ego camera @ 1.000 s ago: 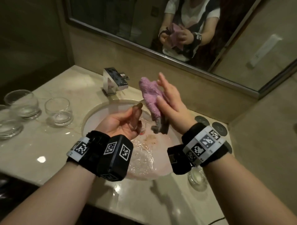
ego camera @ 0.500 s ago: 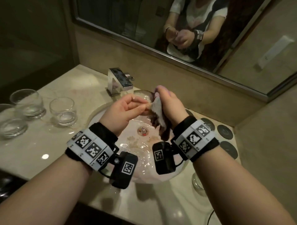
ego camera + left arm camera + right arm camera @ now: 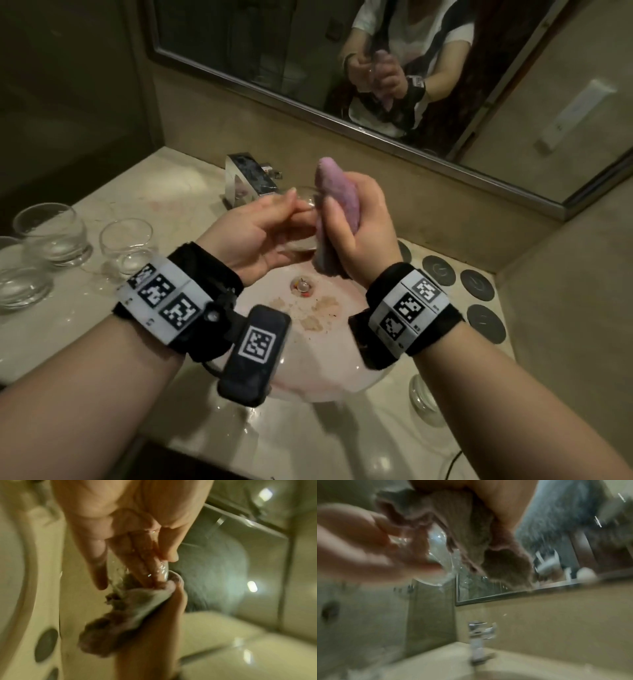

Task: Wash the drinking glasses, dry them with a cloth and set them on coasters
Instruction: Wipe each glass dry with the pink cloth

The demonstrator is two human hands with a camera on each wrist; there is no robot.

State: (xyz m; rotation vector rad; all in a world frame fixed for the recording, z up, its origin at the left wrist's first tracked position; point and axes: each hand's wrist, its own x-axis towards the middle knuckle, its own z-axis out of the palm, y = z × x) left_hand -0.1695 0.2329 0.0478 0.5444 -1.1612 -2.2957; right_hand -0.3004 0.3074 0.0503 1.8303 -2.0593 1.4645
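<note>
Over the sink, my left hand (image 3: 274,219) holds a small clear glass (image 3: 303,200) on its side, fingers curled round its wall. My right hand (image 3: 349,226) grips a pink cloth (image 3: 337,192) and presses it against the mouth of the glass. In the left wrist view the glass (image 3: 120,573) sits between my fingers with the cloth (image 3: 130,608) bunched at its rim. In the right wrist view the cloth (image 3: 471,527) hangs beside the glass (image 3: 440,557). Several dark round coasters (image 3: 477,284) lie on the counter to the right of the basin.
Three clear glasses (image 3: 51,233) stand on the marble counter (image 3: 164,192) at the left. Another glass (image 3: 424,397) stands at the front right under my right forearm. A chrome faucet (image 3: 250,181) is behind the stained basin (image 3: 329,359). A mirror covers the back wall.
A second ago the cloth was beside the glass with the right hand's fingers straight. The hands have come together, and the right hand now grips the cloth against the glass.
</note>
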